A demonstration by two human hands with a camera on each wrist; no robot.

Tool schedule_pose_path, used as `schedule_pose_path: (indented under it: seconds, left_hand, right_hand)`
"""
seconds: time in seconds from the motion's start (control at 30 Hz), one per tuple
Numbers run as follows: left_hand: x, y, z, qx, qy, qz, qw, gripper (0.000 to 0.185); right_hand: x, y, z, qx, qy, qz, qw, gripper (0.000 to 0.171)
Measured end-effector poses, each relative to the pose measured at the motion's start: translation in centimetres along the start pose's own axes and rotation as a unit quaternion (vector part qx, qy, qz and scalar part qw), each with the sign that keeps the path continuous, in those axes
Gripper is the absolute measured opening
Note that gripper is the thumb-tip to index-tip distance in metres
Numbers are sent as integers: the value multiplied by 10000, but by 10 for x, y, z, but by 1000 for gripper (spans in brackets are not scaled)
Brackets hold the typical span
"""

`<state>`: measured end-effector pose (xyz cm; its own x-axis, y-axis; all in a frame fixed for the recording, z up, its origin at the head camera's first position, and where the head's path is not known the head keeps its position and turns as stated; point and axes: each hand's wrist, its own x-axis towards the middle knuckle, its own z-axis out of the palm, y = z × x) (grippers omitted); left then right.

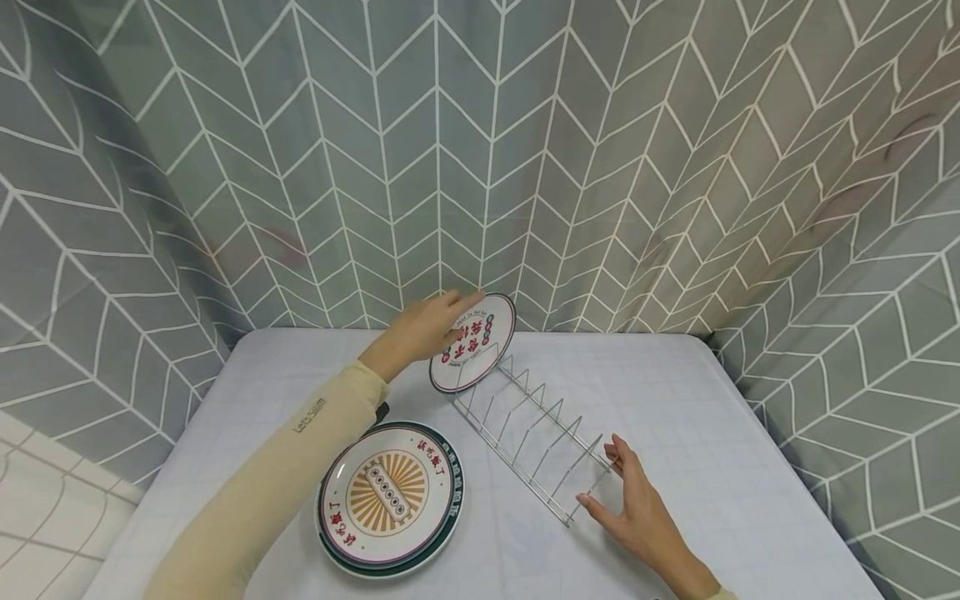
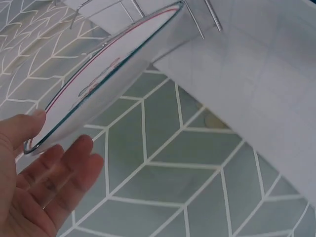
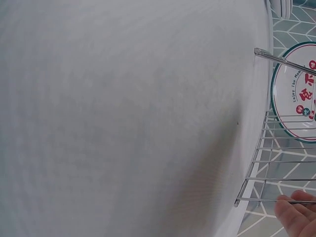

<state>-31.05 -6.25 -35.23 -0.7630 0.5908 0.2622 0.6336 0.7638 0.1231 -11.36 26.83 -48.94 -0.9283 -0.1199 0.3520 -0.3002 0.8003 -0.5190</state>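
A white plate (image 1: 472, 342) with a dark green rim and red characters stands tilted at the far end of a wire dish rack (image 1: 536, 442). My left hand (image 1: 423, 329) holds this plate at its upper edge. In the left wrist view, the thumb lies on the plate's face (image 2: 98, 81) and the other fingers are behind the rim. At the rack's near end, my right hand (image 1: 637, 512) grips the end wire, thumb on one side and fingers on the other. Its fingertips (image 3: 291, 212) touch that wire in the right wrist view.
Left of the rack, a stack of plates (image 1: 390, 500) lies on the white-covered table (image 1: 675, 400); the top one has an orange sunburst pattern. A small black object (image 1: 382, 412) shows beside the left sleeve. Patterned grey curtains (image 1: 465, 167) surround the table's back and sides.
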Motion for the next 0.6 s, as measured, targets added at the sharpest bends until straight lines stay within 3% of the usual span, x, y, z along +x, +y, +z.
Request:
schedule_pose_path:
  seconds: [0.23,0.43,0.6]
  left_hand:
    - [-21,-6,-15,-243,252,43,9994,72]
    - [-51,-19,-32,-698,500,-147,9962,67]
    - [-78,-36,-36,-1163,413,-330,9918,58]
  right_hand:
    - [0,0,2,-1,38,-40,10000,97]
    - [0,0,2,-92,42,-60,9999,97]
    - [0,1,0,-173,-51,2,9998,95]
